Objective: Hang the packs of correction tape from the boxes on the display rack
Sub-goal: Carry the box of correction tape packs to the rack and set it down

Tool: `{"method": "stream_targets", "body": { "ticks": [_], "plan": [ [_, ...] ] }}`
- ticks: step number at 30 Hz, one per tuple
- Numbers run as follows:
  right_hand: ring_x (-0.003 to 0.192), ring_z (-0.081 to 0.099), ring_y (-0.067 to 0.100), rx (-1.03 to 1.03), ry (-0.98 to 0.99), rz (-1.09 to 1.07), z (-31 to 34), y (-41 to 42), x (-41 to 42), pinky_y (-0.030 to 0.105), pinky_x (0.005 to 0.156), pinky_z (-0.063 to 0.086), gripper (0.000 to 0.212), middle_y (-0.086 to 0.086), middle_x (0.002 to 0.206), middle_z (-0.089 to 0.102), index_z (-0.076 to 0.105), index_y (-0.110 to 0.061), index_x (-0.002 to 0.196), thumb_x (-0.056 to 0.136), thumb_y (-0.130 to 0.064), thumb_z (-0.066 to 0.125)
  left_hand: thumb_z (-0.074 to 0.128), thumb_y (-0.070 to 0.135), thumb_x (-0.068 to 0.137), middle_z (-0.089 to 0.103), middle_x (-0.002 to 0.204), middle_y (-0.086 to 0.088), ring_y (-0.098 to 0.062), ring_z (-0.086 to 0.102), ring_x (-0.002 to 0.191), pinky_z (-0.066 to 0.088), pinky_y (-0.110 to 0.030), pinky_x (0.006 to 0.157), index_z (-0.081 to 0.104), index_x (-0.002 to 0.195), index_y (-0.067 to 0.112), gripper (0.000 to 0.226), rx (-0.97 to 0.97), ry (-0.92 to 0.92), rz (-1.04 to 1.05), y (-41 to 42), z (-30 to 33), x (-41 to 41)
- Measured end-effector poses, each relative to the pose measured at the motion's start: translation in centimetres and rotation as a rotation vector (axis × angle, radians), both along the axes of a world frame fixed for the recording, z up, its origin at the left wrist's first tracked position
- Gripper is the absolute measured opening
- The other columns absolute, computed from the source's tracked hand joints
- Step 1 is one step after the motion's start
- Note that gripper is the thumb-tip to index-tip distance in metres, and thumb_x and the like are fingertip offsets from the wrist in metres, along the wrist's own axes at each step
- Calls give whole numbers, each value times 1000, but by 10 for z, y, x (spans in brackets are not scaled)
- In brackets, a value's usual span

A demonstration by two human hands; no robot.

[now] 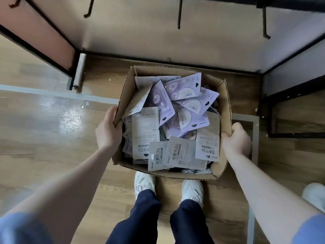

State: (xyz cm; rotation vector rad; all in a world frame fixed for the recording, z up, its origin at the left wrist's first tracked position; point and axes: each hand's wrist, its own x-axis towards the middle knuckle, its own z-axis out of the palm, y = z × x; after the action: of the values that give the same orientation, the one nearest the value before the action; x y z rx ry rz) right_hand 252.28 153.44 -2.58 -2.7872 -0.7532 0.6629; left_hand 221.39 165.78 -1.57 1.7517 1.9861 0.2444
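Open cardboard box (pixel 173 120), centre frame, mouth up, long axis top-to-bottom. Left hand (pixel 108 131) grasps its left wall, right hand (pixel 236 138) its right. Correction-tape packs (pixel 182 152) jumbled inside. Rack hooks (pixel 179 13) above; shoes (pixel 192 190) below.

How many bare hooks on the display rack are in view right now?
3: one hook at upper left, one hook at top centre, one hook at upper right, all above the cardboard box. More may sit beyond the frame's top edge.

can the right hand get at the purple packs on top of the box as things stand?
Probably not yet: the right hand grips the wall of the box, as the left hand does opposite. The purple packs lie uncovered on top, so letting go would free it.
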Motion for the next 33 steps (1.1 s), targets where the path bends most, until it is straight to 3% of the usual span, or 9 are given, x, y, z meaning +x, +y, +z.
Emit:
{"method": "stream_targets", "body": {
  "ticks": [7,13,18,21,25,29,33],
  "plan": [
    [75,57,36,11,-40,49,-47,4,-4,33,59,40,12,13,75,58,45,-9,83,89,-15,54,54,8,85,65,93,-9,-34,59,81,47,-38,71,49,125,25,43,-15,-43,34,-6,-64,-8],
    [78,57,38,-10,-38,42,-47,8,-8,36,60,41,15,12,73,51,41,-9,86,90,-15,54,53,14,88,66,103,-8,-35,60,86,49,-42,75,42,128,28,44,-45,-33,47,-7,-72,-10],
    [86,57,35,-198,42,111,-28,21,-6,33,61,39,11,16,93,61,45,-7,98,94,-17,48,54,11,86,61,111,-9,-34,57,93,41,-34,69,39,131,22,49,-178,58,-37,1,-53,-8],
    [96,57,36,-218,73,146,-9,29,-7,36,65,45,23,16,104,61,45,-8,112,91,-17,51,59,13,82,52,124,-10,-31,52,107,46,-39,78,38,134,19,56,-240,86,-110,12,-31,-4],
    [116,46,34,-191,36,210,19,36,-11,39,82,44,46,19,129,48,39,-11,131,88,-11,56,61,9,81,41,134,-8,-28,45,116,47,-41,85,35,138,15,63,-223,119,-251,22,-3,5],
    [117,46,33,-158,-35,392,31,44,-10,38,91,42,54,17,133,41,36,-11,134,85,-4,57,55,8,86,35,144,-5,-25,41,126,41,-34,96,27,144,13,65,-262,161,-439,28,5,11],
    [118,46,31,-151,-65,579,26,53,-6,36,95,42,65,15,136,37,30,-12,141,83,-2,58,46,2,86,31,148,-5,-24,35,131,39,-34,102,25,145,13,64,-303,182,-484,30,-3,16]
  ]
}}
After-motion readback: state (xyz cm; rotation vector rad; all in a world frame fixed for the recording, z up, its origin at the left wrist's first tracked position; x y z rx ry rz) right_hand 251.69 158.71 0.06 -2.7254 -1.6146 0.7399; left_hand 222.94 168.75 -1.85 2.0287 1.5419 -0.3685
